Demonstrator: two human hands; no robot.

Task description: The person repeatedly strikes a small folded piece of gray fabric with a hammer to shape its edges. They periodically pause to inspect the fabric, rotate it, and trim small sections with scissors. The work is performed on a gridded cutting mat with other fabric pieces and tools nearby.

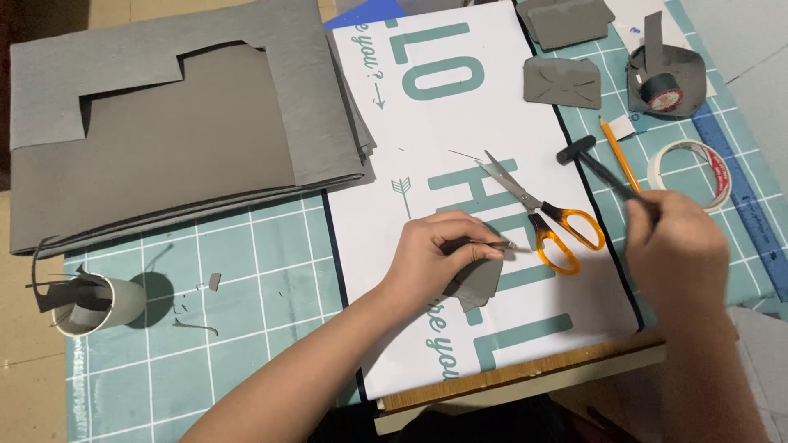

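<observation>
My left hand [433,253] pins a small grey paper piece [478,282] against the white printed sheet [460,148], with a thin pointed tool sticking out between its fingers toward the right. My right hand [677,238] grips the handle of a small black hammer-like tool [576,150], whose head points up and left. Orange-handled scissors [542,215] lie shut on the sheet between the two hands. An orange pencil [617,152] lies just beside the black tool.
Large grey paper sheets [164,123] are stacked at the upper left on a teal cutting mat [246,271]. A paper cup [103,303] of scraps sits at the left. Tape roll [694,168], a dark tape roll [661,89] and folded grey pieces [562,82] lie top right.
</observation>
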